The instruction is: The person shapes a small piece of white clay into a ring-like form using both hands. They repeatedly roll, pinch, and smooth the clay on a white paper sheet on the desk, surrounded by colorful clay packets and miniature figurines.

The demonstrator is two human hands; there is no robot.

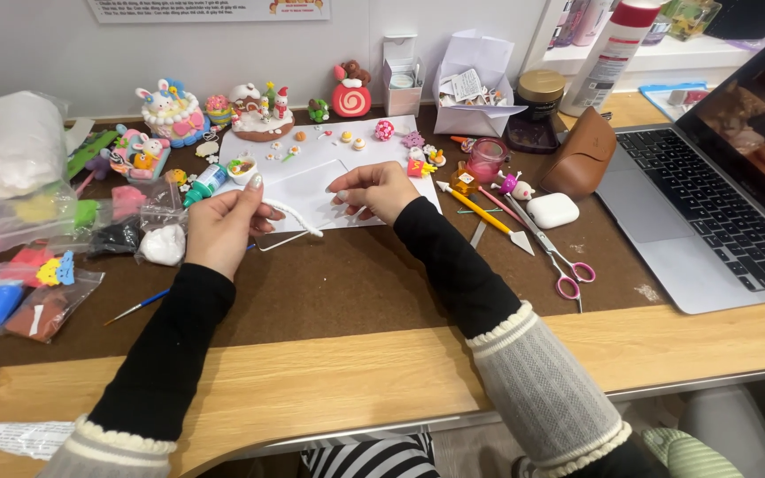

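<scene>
Brown mat: two hands (pixel 223 226) (pixel 374 190) hold one white clay strand (pixel 298 215).

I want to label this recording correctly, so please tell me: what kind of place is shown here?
Probably a home hobby desk for clay modelling. Small clay figures stand along the wall, bags of coloured clay lie at the left, and pink-handled scissors lie beside an open laptop.

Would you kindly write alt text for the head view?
Two hands, left hand and right hand, hold a thin white clay rope above a brown mat, among clay figurines, scissors and a laptop.
</scene>
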